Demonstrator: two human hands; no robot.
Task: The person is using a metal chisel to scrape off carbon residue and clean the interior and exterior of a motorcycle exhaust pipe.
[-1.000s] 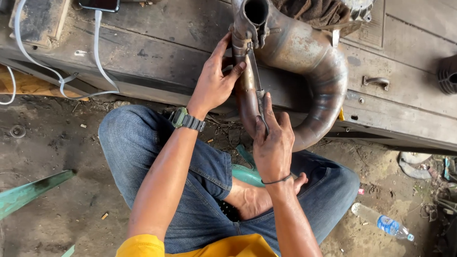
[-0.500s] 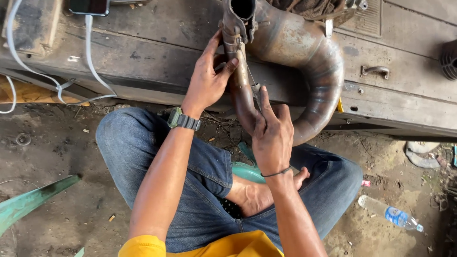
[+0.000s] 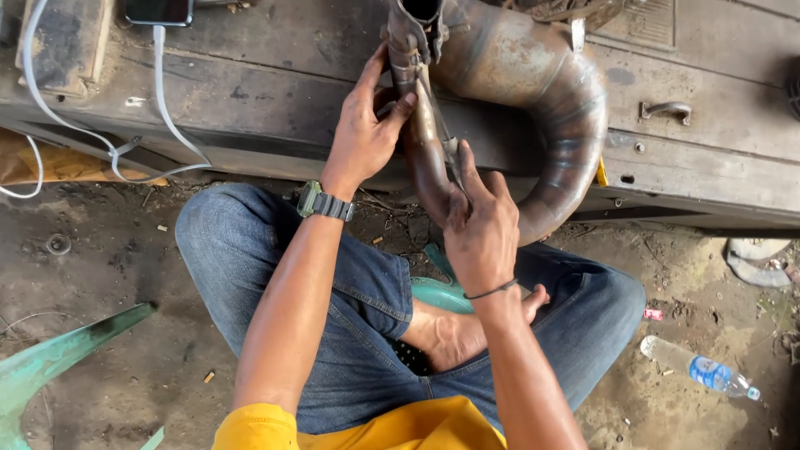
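Gripping entry, seated person, both hands on one rusty exhaust pipe (image 3: pixel 533 92) leaning against front edge of wooden workbench (image 3: pixel 250 75).

- Left hand (image 3: pixel 362 133): fingers curled round thin upper neck of pipe, just below clamp and open mouth (image 3: pixel 419 8); thumb pressed to its side. Closed on pipe.
- Right hand (image 3: pixel 482 229): lower down, fingers wrapped on same thin tube near bottom of bend, forefinger pointing up along it. Closed on pipe; whether it also pinches a small tool or spring, can't tell.
- Pipe layout: U-shape. Thin tube's long axis runs bench-top to lap, approx. vertical in view; fat belly curves away to right of both hands. Right hand nearer bend, left nearer mouth.
- Containers: pipe mouth open, dark inside, contents not visible. Plastic bottle (image 3: pixel 698 371) lying on dirt floor, right; how full, unclear.
- Misc.: phone (image 3: pixel 158 10) w/ white cable (image 3: pixel 162 100) at bench's back-left; metal handle (image 3: pixel 665 108) on bench right; wristwatch (image 3: pixel 323 202) on left wrist; green plastic stool (image 3: pixel 446 287) under legs.
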